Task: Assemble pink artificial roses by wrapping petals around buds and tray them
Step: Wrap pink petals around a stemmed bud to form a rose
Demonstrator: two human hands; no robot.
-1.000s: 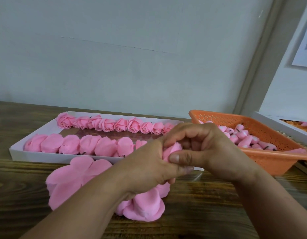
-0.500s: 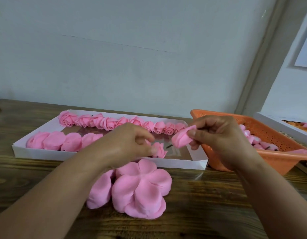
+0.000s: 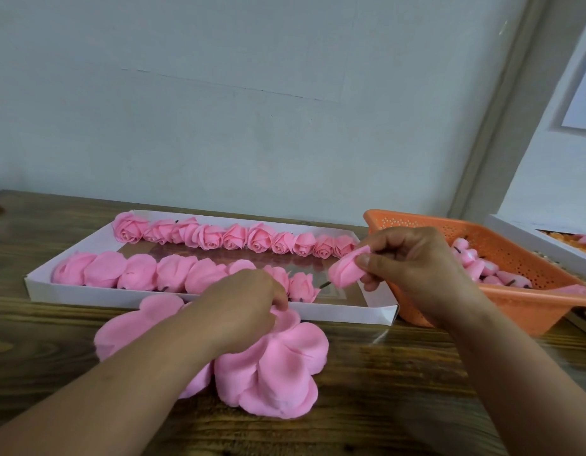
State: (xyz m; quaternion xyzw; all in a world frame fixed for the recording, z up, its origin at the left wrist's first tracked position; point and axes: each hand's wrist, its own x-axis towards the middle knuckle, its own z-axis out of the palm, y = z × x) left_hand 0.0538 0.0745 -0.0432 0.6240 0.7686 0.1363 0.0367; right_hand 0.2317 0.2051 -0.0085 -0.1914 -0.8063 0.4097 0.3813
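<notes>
Rosebud [image 3: 345, 269] pinched in right hand [image 3: 413, 268] over the white tray's [image 3: 199, 297] right end, left hand [image 3: 242, 307] apparently pinching the petal stack [image 3: 275, 366] at the tabletop's near edge, orange basket [image 3: 528, 311] of buds [image 3: 482, 268] beside the tray

Pretty soft, even light here, nothing harsh, just faint shadows under the petal stack [image 3: 271, 366] and a bit of sheen on the wooden table [image 3: 383, 406]. Wide-angle lens bends the wall trim [image 3: 495, 113] near the right edge, and the whole frame looks slightly soft.

Pink bud [image 3: 345, 269] held above white tray [image 3: 199, 296], petals [image 3: 278, 366] stacked flat.
</notes>
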